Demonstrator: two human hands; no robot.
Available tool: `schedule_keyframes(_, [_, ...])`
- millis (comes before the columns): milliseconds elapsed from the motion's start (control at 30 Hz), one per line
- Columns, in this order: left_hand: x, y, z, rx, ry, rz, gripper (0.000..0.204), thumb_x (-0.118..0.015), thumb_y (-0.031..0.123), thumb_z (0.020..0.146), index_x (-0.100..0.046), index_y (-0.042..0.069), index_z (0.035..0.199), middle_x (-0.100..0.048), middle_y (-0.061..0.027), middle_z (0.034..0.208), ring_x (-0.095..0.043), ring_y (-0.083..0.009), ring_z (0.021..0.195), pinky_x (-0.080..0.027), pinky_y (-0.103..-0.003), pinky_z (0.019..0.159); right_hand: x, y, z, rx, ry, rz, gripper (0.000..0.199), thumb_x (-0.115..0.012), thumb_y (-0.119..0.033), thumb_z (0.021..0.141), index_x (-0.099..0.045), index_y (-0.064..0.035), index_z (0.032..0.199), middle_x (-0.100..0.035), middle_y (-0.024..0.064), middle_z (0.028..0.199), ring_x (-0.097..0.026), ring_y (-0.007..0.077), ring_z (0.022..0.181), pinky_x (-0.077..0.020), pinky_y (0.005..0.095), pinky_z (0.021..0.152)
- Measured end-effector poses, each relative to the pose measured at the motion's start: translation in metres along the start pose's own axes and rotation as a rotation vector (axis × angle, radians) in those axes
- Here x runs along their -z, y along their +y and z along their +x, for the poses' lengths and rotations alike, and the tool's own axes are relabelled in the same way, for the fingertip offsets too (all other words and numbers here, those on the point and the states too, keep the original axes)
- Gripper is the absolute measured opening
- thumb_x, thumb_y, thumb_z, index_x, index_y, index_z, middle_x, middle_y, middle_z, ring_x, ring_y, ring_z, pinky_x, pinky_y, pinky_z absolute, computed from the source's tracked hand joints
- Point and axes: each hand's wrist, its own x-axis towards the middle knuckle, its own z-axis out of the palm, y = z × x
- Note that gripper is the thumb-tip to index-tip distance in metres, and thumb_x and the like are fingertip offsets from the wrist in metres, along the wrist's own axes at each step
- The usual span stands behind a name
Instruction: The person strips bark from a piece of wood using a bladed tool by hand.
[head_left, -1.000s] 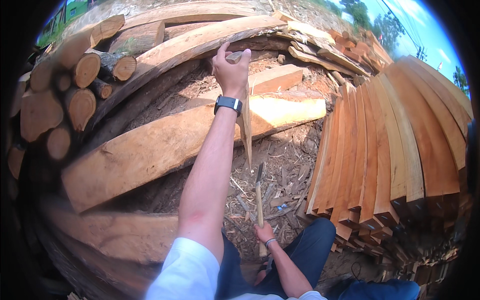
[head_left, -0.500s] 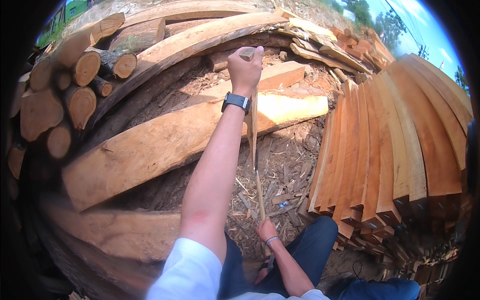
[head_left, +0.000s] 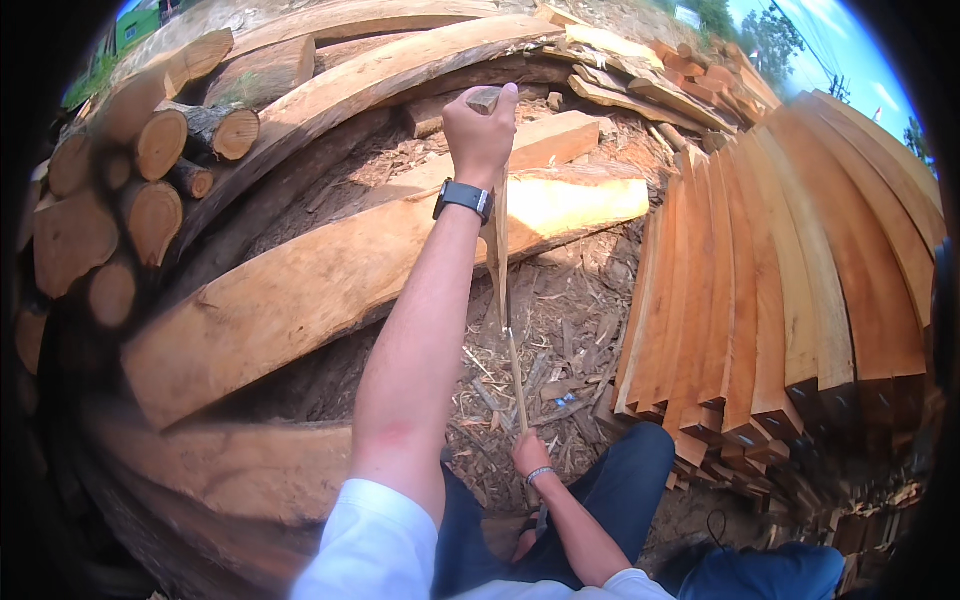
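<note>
My left hand (head_left: 480, 135), with a dark watch on the wrist, reaches far forward. Its fingers wrap round the top of an upright wooden strip (head_left: 501, 255), whose squared end shows above the fist. Lower down, my right hand (head_left: 533, 456) has a bracelet at the wrist. It grips a slender pale wooden handle (head_left: 517, 385) that slants up toward the strip. A thin dark piece with a shiny metal collar joins the handle's upper end beside the strip's lower part; its exact kind cannot be told. My left forearm hides part of the ground behind.
A thick sawn slab (head_left: 270, 300) lies across the left and middle. Cut logs (head_left: 155, 220) are piled at the left. Stacked planks (head_left: 750, 290) fill the right side. Bark and wood chips (head_left: 575, 320) cover the ground. Blue-trousered legs (head_left: 630, 475) show at the bottom.
The whole view has shifted slightly, so the surroundings and both hands sit a little further left. Both grips stay the same, and the strip and handle keep nearly the same pose.
</note>
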Motion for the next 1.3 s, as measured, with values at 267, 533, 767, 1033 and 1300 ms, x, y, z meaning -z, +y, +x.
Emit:
schedule_keyframes(267, [0.023, -0.001, 0.002, 0.005, 0.001, 0.038, 0.025, -0.068, 0.017, 0.088, -0.065, -0.001, 0.071, -0.060, -0.0022, 0.057, -0.056, -0.0088, 0.049, -0.044, -0.024, 0.047, 0.008, -0.034, -0.008, -0.010, 0.102, 0.096, 0.029, -0.053, -0.022, 0.092, -0.055, 0.0060, 0.099, -0.063, 0.0340, 0.081, -0.062, 0.0499, 0.083, -0.0501, 0.0564, 0.075])
schedule_keyframes(533, [0.012, -0.007, 0.001, -0.050, 0.014, 0.052, 0.024, -0.069, 0.016, 0.087, -0.065, -0.002, 0.073, -0.061, -0.0039, 0.057, -0.058, -0.0098, 0.049, -0.046, -0.025, 0.046, -0.018, 0.001, 0.009, 0.041, 0.018, 0.041, 0.030, -0.052, -0.025, 0.093, -0.055, 0.0040, 0.100, -0.063, 0.0334, 0.084, -0.062, 0.0502, 0.085, -0.0503, 0.0559, 0.078])
schedule_keyframes(767, [-0.005, 0.011, -0.007, 0.046, -0.022, -0.013, 0.025, -0.068, 0.017, 0.087, -0.065, -0.002, 0.071, -0.062, -0.0039, 0.058, -0.059, -0.0097, 0.049, -0.046, -0.024, 0.047, -0.017, 0.022, 0.001, -0.054, -0.073, 0.008, 0.033, -0.054, -0.026, 0.091, -0.059, 0.0061, 0.098, -0.063, 0.0344, 0.086, -0.063, 0.0496, 0.087, -0.0504, 0.0554, 0.078])
schedule_keyframes(1033, [-0.013, 0.000, -0.008, -0.048, -0.009, 0.035, 0.024, -0.068, 0.016, 0.087, -0.066, -0.002, 0.071, -0.062, -0.0032, 0.057, -0.058, -0.0087, 0.049, -0.045, -0.024, 0.046, -0.022, 0.025, 0.002, -0.074, -0.016, -0.024, 0.032, -0.052, -0.024, 0.091, -0.055, 0.0072, 0.096, -0.062, 0.0343, 0.081, -0.061, 0.0515, 0.084, -0.0499, 0.0556, 0.075])
schedule_keyframes(1300, [0.010, 0.001, -0.004, -0.060, -0.004, 0.101, 0.026, -0.069, 0.018, 0.086, -0.065, -0.002, 0.071, -0.062, -0.0033, 0.056, -0.059, -0.0094, 0.048, -0.045, -0.024, 0.046, -0.011, -0.016, -0.004, 0.000, 0.037, 0.082, 0.032, -0.053, -0.025, 0.093, -0.056, 0.0066, 0.098, -0.063, 0.0324, 0.082, -0.062, 0.0499, 0.083, -0.0506, 0.0547, 0.076])
